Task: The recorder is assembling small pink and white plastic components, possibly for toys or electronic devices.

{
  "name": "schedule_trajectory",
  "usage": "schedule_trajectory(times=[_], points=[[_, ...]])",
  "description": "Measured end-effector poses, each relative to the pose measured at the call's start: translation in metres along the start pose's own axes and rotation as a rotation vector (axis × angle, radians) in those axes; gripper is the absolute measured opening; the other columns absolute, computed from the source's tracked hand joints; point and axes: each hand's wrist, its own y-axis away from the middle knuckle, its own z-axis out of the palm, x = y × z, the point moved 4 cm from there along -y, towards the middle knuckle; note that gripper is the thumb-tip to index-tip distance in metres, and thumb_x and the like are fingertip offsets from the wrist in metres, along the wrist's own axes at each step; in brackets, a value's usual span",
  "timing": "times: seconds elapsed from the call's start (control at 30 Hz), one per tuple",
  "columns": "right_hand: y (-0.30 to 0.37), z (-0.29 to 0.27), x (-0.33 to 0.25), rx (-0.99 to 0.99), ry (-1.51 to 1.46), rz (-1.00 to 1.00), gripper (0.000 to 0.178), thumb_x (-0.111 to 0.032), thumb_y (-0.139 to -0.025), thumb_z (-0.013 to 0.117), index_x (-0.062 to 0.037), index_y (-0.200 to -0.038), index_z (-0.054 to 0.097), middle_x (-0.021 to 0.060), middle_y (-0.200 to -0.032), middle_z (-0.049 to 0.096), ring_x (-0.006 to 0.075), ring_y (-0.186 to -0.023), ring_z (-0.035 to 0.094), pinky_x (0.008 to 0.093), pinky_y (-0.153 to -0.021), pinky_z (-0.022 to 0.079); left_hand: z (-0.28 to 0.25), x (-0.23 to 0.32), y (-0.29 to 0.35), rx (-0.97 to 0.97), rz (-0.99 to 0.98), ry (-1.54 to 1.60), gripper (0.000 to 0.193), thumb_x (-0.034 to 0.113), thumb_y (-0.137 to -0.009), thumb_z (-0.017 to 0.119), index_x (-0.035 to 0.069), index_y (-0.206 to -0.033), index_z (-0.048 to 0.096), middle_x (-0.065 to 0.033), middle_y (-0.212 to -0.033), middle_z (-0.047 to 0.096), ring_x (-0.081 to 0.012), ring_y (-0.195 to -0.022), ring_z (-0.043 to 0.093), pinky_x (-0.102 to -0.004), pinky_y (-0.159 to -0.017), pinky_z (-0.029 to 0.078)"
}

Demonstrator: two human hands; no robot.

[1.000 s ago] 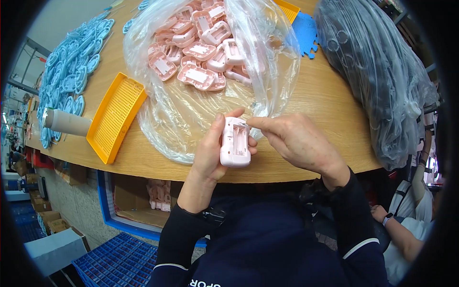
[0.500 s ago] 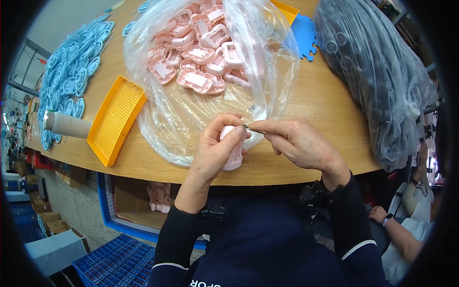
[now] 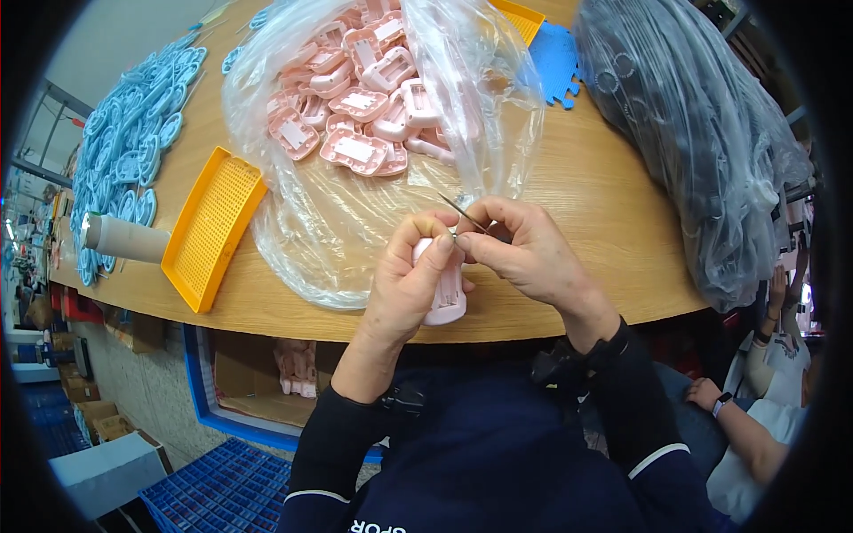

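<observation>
My left hand (image 3: 407,271) is closed around a pink plastic casing (image 3: 448,298), held upright above the table's near edge. A long recess shows in the casing's face; its upper end is partly covered by my fingers. My right hand (image 3: 529,249) grips a thin, dark, pointed metal tool (image 3: 459,212), which sticks out up and to the left from between the fingers. Its thumb and forefinger pinch together at the casing's top end, touching my left fingertips. Whatever small part lies between them is hidden. Beyond both hands, a clear plastic bag (image 3: 311,258) lies open with several similar pink casings (image 3: 355,151) in it.
On the left are a yellow perforated tray (image 3: 213,231), a grey-white roll (image 3: 129,235) and heaped light-blue plastic parts (image 3: 133,133). A bulky bag of dark parts (image 3: 693,151) stands right, near a blue foam mat (image 3: 555,67). A co-worker's arm (image 3: 742,426) shows lower right.
My right hand has turned and drawn in toward the left fingertips. The tool, earlier pointing at the casing's top, now tilts up and away, and the fingers pinch there instead.
</observation>
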Motion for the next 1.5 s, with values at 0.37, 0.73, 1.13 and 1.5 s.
schedule_trajectory(times=[0.37, 0.73, 1.13, 1.5], points=[[0.006, -0.009, 0.002, -0.066, 0.338, -0.328, 0.005, -0.003, -0.086, 0.055, 0.0009, -0.087, 0.059, 0.0017, -0.079, 0.055, 0.0106, -0.069, 0.056, 0.025, -0.062, 0.046, 0.001, -0.002, -0.002, -0.101, -0.255, 0.309, 0.043, 0.031, -0.099, 0.032, 0.001, -0.13, 0.036, -0.0158, -0.108, 0.056, -0.0268, -0.088, 0.064, -0.0377, -0.066, 0.059], [0.017, 0.005, -0.008, 0.084, 0.791, -0.438, 0.012, -0.005, -0.077, 0.063, -0.0022, -0.088, 0.061, 0.0102, -0.084, 0.058, 0.0289, -0.069, 0.061, 0.0348, -0.06, 0.049, -0.002, -0.005, 0.006, -0.193, -0.249, 0.297, 0.055, 0.024, -0.097, 0.038, 0.0, -0.144, 0.02, -0.019, -0.117, 0.055, -0.029, -0.094, 0.063, -0.042, -0.079, 0.055], [0.02, -0.006, 0.0, 0.154, 0.551, -0.393, 0.008, -0.009, -0.078, 0.063, -0.0021, -0.081, 0.061, 0.0102, -0.084, 0.062, 0.0315, -0.07, 0.062, 0.0375, -0.061, 0.05, 0.002, -0.018, 0.007, -0.153, -0.265, 0.413, 0.05, 0.027, -0.098, 0.046, -0.002, -0.137, 0.033, -0.0128, -0.116, 0.057, -0.0238, -0.099, 0.061, -0.0421, -0.081, 0.056], [0.024, 0.0, -0.007, 0.168, 0.738, -0.475, 0.011, -0.01, -0.077, 0.064, -0.0056, -0.085, 0.058, 0.0092, -0.083, 0.056, 0.0295, -0.068, 0.061, 0.038, -0.059, 0.05, 0.004, -0.011, 0.006, -0.09, -0.191, 0.265, 0.051, 0.025, -0.099, 0.043, -0.001, -0.141, 0.03, -0.0138, -0.122, 0.054, -0.0231, -0.101, 0.061, -0.037, -0.082, 0.055]])
